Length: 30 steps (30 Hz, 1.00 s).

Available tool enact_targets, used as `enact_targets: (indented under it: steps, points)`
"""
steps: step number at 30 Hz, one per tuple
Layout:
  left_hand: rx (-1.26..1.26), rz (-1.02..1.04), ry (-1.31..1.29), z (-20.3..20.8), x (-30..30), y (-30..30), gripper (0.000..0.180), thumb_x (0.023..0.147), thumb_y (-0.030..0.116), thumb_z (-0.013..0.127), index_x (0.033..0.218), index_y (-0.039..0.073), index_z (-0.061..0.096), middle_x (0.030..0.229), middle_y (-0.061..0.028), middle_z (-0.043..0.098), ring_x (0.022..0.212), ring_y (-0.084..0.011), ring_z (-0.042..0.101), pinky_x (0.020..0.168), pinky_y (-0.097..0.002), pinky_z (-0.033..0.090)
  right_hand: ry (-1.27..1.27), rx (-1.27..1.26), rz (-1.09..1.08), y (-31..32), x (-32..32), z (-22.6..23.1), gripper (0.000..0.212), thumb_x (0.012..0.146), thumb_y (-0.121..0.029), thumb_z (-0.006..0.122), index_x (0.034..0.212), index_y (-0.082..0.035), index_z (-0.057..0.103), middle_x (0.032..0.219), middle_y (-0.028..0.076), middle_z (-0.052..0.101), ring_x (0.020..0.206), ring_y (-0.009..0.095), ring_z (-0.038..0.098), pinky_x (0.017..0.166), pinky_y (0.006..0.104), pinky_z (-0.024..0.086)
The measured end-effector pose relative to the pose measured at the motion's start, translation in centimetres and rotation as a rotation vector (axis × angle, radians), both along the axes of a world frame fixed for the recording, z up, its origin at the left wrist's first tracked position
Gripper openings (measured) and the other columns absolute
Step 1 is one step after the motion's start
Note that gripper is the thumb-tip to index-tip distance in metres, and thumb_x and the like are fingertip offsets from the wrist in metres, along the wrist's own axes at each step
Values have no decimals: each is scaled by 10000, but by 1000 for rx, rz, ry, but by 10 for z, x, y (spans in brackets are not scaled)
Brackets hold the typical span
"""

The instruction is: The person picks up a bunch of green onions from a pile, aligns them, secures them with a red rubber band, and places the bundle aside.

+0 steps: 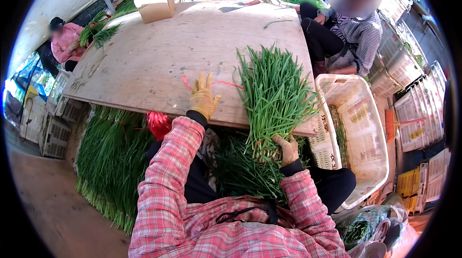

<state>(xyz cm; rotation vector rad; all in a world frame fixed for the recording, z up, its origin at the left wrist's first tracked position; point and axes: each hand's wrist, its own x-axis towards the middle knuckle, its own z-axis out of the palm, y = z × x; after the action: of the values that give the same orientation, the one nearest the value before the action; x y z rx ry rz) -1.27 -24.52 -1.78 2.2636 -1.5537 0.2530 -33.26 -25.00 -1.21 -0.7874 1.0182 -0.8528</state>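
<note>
A bunch of long green garlic chives [274, 94] lies on the wooden tabletop [144, 56], leaves pointing away from me and cut ends over the near edge. My right hand [288, 149], in a yellowish glove, grips the bunch near its cut ends; some of its fingers are hidden. A thin red strip [227, 83] runs along the table and disappears beneath the leaves. My left hand [204, 98], in a yellow glove, is open above the near part of the table, fingers spread, close to the strip. Whether it touches the strip, I cannot tell.
Chives are heaped below the table at left [113, 162] and in front of me [250, 171]. A red ribbon bundle [159, 124] hangs at the near edge. A white plastic crate [358, 128] stands right. A cardboard box [155, 5] sits far back. Co-workers sit left [67, 41] and right [356, 32].
</note>
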Motion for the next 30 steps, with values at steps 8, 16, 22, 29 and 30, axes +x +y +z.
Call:
enact_targets:
  steps: [8,16,22,29,30]
  points:
    - [290,164,24,-46,87,-1,842,836,526,486,1419,-9,200,1473,-233,196,1380,-367,152,1126,-452,115,-46,-7,25,-5,-6,-7,350,805,-70,656,1098,52,510,965,109,631,783,198,638,672,320,543]
    - [338,294,16,-21,124,13,782,821,440,557,1434,83,227,1467,-222,226,1369,-387,183,1109,-472,182,91,-26,69,-6,-8,21,241,812,-87,604,1019,32,574,921,105,648,776,192,644,697,303,533]
    - [1,104,-153,41,47,36,681,773,263,645,1359,79,350,1333,-200,412,1233,-352,387,1004,-454,335,61,-25,111,-9,-21,7,282,839,-96,630,1081,25,549,952,93,637,796,186,635,718,315,535]
    - [160,-437,1027,2,-104,60,492,871,401,601,1023,-66,584,906,-95,614,824,-161,551,746,-303,462,-327,131,125,-13,-26,-7,415,879,-323,623,1087,31,565,992,93,632,820,173,628,716,297,528]
    - [189,-407,1405,22,-131,57,455,864,345,628,1084,-50,581,982,-77,624,872,-136,560,783,-283,460,-368,172,98,-14,-28,-9,408,879,-320,624,1080,30,570,987,96,633,806,176,632,706,300,531]
